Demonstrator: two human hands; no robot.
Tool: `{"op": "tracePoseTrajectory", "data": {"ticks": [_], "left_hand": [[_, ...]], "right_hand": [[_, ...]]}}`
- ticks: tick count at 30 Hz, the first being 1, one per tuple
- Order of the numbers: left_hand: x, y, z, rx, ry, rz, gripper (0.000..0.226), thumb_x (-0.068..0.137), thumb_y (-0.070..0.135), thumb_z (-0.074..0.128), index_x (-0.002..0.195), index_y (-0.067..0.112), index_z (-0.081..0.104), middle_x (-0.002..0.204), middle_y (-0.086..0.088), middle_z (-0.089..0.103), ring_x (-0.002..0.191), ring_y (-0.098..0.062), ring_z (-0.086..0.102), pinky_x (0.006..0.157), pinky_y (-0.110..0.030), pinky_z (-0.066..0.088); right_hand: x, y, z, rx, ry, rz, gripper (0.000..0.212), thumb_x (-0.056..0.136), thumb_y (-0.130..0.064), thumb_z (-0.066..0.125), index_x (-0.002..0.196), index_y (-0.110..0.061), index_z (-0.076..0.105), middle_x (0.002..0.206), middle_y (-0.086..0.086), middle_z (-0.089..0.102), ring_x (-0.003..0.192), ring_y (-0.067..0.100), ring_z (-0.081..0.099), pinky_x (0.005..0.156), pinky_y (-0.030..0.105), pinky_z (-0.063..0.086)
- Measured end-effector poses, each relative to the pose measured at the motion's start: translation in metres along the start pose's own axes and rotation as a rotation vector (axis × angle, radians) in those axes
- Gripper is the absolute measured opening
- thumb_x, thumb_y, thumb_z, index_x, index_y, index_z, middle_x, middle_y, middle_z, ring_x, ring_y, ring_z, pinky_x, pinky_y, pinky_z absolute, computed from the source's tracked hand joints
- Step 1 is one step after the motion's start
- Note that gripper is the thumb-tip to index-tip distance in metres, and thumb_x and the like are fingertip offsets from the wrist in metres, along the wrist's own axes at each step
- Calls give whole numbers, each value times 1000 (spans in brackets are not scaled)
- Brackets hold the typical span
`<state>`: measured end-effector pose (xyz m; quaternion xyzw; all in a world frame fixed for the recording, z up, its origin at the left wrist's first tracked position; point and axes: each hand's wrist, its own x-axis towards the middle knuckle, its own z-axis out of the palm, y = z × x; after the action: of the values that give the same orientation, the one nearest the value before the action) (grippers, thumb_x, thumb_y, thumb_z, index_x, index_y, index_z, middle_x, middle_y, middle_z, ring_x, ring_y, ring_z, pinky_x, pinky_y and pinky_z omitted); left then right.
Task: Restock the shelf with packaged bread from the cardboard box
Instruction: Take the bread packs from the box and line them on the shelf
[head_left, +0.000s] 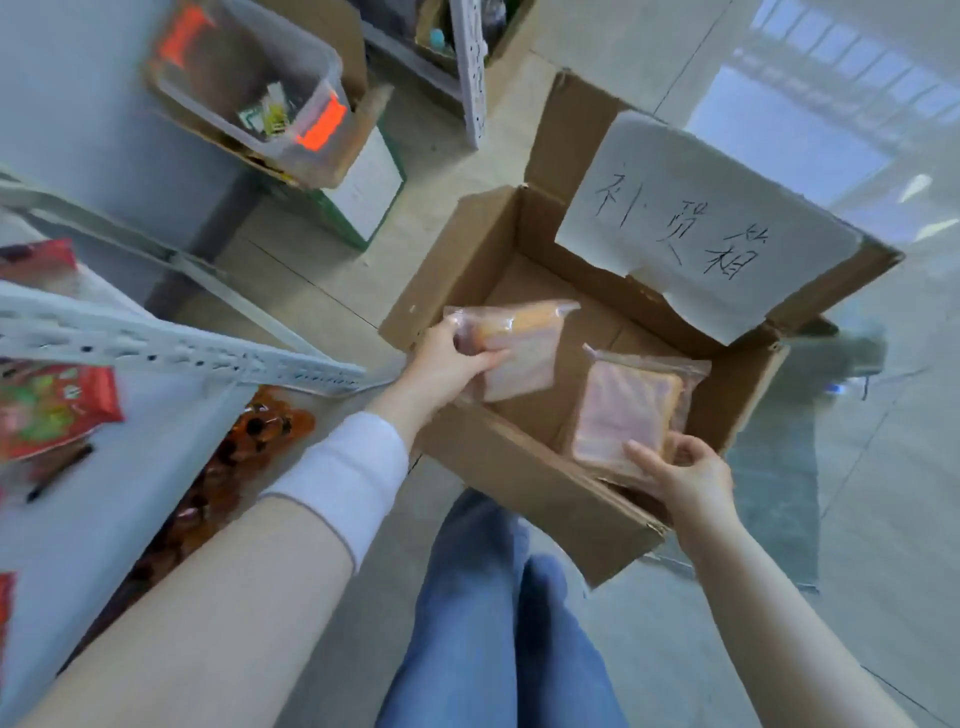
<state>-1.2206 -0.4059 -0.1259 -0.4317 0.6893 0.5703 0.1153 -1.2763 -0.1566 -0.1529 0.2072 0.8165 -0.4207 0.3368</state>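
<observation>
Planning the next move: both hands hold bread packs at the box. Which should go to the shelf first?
Left, probably. The left hand grips its bread pack by the cardboard box wall nearest the shelf, on that same side. The right hand holds the other pack at the box's far side.

Shelf (156, 348) left of cardboard box (519, 467)

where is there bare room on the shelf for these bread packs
Bare pale shelf board lies between the red snack bag and the orange packets at its edge. The far left, round the red bag and black stick, is crowded.
</observation>
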Motion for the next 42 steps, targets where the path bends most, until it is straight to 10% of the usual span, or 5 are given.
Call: {"op": "tracePoseTrajectory", "data": {"ticks": [12, 25, 34, 42], "left_hand": [[-389, -14, -264, -227, 747, 439, 33, 78, 22, 71, 92, 42, 49, 92, 20, 58, 81, 13, 56, 72, -2, 43], [-658, -259, -554, -438, 1468, 420, 26, 87, 12, 59, 108, 17, 45, 86, 14, 55, 68, 22, 54, 63, 1, 40], [-630, -320, -710, -542, 1588, 325, 35, 93, 13, 51, 126, 7, 45, 101, -2, 53, 89, -14, 50, 67, -10, 41], [-589, -333, -758, -557, 1498, 300, 61, 86, 34, 50, 139, 7, 32, 134, -26, 41, 128, -38, 37, 109, -49, 30]], "right_hand": [[-360, -129, 43, -3, -601, -580, 39, 58, -38, 81, 91, -22, 67, 89, 4, 74, 85, 23, 71, 78, 38, 56], [-732, -114, 359, -71, -1118, -935, 29, 74, -10, 75, 90, -21, 53, 84, 3, 69, 71, 15, 68, 65, 26, 54], [-824, -128, 546, -78, -985, -1049, 28, 81, -9, 69, 98, -16, 47, 76, -5, 58, 63, 8, 55, 53, 12, 45], [-834, -119, 581, -239, -473, -1562, 76, 77, -3, 68, 141, -9, 28, 141, 23, 24, 123, 32, 23, 101, 24, 15]]}}
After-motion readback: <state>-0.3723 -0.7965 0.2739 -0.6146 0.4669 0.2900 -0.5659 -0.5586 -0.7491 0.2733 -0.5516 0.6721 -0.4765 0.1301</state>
